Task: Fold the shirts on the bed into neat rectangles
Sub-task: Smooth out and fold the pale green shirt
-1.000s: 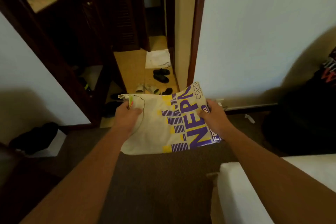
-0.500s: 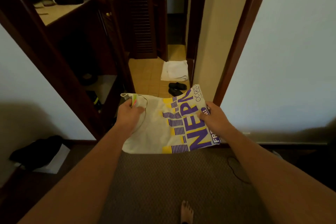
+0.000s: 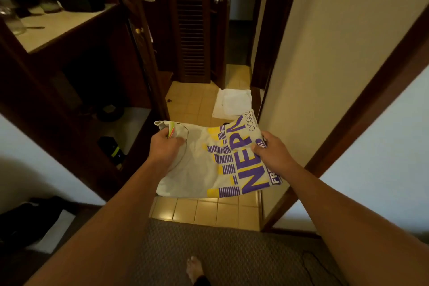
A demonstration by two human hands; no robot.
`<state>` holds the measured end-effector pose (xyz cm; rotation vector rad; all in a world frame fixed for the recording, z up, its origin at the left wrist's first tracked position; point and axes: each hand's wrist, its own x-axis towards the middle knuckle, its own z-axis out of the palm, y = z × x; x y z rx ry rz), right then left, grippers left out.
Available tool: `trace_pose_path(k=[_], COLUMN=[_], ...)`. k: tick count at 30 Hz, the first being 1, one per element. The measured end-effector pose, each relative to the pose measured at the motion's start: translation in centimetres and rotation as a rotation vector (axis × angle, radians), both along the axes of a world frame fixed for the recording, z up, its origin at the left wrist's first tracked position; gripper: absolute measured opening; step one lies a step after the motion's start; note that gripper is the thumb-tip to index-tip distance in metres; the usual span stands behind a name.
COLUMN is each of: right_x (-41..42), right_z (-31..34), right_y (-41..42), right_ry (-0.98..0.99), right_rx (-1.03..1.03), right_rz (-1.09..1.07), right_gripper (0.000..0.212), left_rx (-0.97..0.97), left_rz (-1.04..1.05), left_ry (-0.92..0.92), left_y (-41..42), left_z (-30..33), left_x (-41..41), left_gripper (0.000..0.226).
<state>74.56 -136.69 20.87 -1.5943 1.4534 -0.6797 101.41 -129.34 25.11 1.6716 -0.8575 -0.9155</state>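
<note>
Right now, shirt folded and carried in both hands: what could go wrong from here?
1. The folded shirt hangs in the air, pinched only at its edges by the left hand and the right hand; its unsupported middle may sag and the fold may open.
2. A thin black cable lies on the carpet near the bare foot; possible trip.

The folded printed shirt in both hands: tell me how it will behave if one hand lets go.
The printed shirt looks soft and floppy, sagging between the left hand and right hand. Released on one side, it would likely droop and unfold. It seems light, since finger pinches carry it.
</note>
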Motion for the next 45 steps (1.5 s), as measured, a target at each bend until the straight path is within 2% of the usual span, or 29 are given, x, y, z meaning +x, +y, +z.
trace_pose_path(k=[5,9,14,21,30,36,45], right_x=[2.3,3.6,4.4,5.8,10.9,17.5,26.9], right_z=[0.2,0.8,1.3,0.7,0.9,-0.9,-1.4], right_y=[-8.6,-14.5,-22.2,-35.0,-51.4,-60.1,-72.8], right_ry=[-0.011,0.026,0.049,0.005,0.056,0.059,0.049], right_rx=[0.002,-0.004,-0.002,0.014,0.062,0.088,0.074], right_rz=[-0.053,-0.091,-0.124,-0.127,0.000,0.082,0.048], right_gripper=[0.031,0.030,0.022,0.025,0.027,0.030,0.036], left_rx=[0.001,0.021,0.027,0.034,0.123,0.147,0.124], left_rz=[-0.049,-0.096,-0.119,-0.154,-0.021,0.146,0.197], left_ry=[0.004,0.006,-0.013,-0.056,0.038,0.185,0.156], left_y=[-10.0,-17.1,-25.6,-37.8,-50.8,-58.5,-71.2], left_z=[-0.1,0.0,0.1,0.6,0.4,-2.0,-4.3], left_x=[2.9,4.0,5.2,6.4,10.2,15.6,24.9], left_gripper=[0.012,0.019,0.014,0.013,0.017,0.018,0.020])
